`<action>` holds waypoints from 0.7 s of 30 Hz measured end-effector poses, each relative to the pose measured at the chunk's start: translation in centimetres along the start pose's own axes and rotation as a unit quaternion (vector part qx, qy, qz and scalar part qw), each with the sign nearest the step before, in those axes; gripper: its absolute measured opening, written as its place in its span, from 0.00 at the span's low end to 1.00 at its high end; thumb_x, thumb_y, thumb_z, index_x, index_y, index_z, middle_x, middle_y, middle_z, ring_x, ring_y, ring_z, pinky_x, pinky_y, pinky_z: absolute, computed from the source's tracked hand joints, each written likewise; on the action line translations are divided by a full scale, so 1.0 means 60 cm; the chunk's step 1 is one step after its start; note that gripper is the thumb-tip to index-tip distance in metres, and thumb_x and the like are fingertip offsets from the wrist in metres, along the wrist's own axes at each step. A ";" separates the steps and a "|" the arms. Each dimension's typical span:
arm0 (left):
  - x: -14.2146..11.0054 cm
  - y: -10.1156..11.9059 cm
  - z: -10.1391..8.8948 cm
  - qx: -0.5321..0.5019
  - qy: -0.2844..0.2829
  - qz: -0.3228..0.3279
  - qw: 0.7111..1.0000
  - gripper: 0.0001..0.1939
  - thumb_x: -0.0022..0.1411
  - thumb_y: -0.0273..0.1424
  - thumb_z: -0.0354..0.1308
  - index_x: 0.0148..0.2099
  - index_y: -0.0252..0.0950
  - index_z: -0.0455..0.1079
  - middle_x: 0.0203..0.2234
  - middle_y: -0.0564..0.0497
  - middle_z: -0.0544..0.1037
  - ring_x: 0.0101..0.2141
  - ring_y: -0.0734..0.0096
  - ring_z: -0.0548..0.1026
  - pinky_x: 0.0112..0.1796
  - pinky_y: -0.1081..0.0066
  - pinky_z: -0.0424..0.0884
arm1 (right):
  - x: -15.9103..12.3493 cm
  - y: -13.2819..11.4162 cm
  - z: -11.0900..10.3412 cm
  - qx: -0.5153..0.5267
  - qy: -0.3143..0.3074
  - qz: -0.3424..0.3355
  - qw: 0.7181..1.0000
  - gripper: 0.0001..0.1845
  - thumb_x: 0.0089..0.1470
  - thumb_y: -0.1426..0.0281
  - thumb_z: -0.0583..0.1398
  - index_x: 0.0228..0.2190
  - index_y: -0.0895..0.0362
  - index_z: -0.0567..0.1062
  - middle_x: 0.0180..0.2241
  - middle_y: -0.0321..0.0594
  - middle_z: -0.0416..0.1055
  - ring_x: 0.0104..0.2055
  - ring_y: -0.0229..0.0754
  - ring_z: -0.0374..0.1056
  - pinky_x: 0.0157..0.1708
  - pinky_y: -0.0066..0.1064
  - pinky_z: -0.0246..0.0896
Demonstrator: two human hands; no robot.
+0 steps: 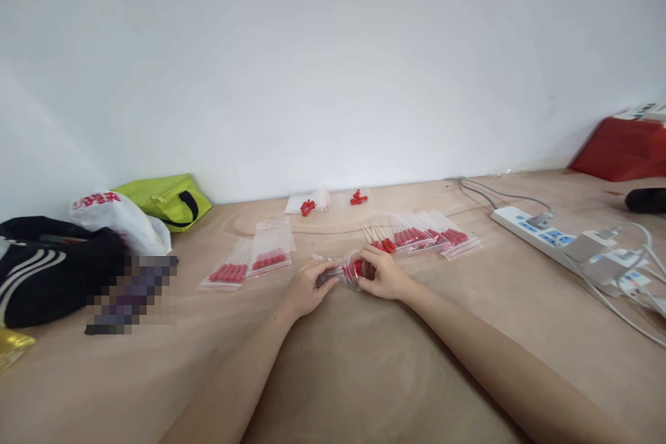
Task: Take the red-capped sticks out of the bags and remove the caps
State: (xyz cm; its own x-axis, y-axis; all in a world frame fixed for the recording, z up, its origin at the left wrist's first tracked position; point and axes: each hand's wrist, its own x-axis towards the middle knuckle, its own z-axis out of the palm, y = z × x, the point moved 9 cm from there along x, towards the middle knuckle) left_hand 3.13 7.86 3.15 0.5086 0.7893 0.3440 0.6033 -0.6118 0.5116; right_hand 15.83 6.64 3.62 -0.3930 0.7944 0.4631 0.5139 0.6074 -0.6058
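Observation:
Between my two hands is a clear plastic bag [351,270] with red pieces inside. My left hand [306,286] pinches its left end, thumb and fingers closed. My right hand [383,273] is closed around the right end; its fingers partly hide the contents. Just beyond my right hand lie loose red-tipped sticks [385,244] and several zip bags of red-tipped sticks [455,236], overlapping in a row. Left of my left hand, two more zip bags hold red-tipped sticks, a nearer bag [227,272] and a farther bag [269,259].
By the wall are two small piles of red pieces, a left pile [307,207] and a right pile [359,198], on clear bags. A power strip [541,232] with chargers and cables occupies the right. At left sit a green pouch [171,198], white plastic bag [122,218] and black striped bag [57,270].

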 end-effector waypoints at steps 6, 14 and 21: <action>0.001 -0.003 0.004 -0.010 -0.007 -0.006 1.000 0.13 0.56 0.32 0.54 0.44 0.37 0.68 0.38 0.49 0.75 0.40 0.66 0.72 0.42 0.64 0.68 | 0.003 0.007 -0.001 -0.007 -0.014 -0.005 1.000 0.14 0.41 0.75 0.60 0.34 0.56 0.71 0.31 0.37 0.69 0.30 0.35 0.63 0.30 0.26 0.59; 0.002 -0.024 -0.001 -0.044 0.010 -0.048 0.998 0.12 0.55 0.30 0.52 0.43 0.38 0.68 0.37 0.49 0.76 0.37 0.67 0.73 0.39 0.65 0.70 | 0.000 0.074 -0.037 0.290 0.009 0.132 0.948 0.13 0.38 0.66 0.63 0.29 0.58 0.71 0.26 0.35 0.71 0.26 0.34 0.67 0.27 0.27 0.61; 0.002 -0.044 -0.010 0.003 0.050 -0.089 0.995 0.14 0.54 0.32 0.53 0.43 0.35 0.68 0.37 0.47 0.76 0.37 0.64 0.73 0.39 0.63 0.69 | -0.022 0.167 -0.159 0.330 0.214 0.229 0.890 0.18 0.31 0.64 0.66 0.26 0.58 0.70 0.25 0.34 0.70 0.26 0.35 0.67 0.29 0.29 0.64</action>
State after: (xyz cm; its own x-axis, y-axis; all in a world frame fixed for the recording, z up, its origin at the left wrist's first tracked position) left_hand 1.25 9.62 2.30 0.3304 0.8861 0.3252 0.6827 -0.4622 0.5659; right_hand 28.76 11.64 3.10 0.1423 0.9716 0.1890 -0.0701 0.2003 -0.9772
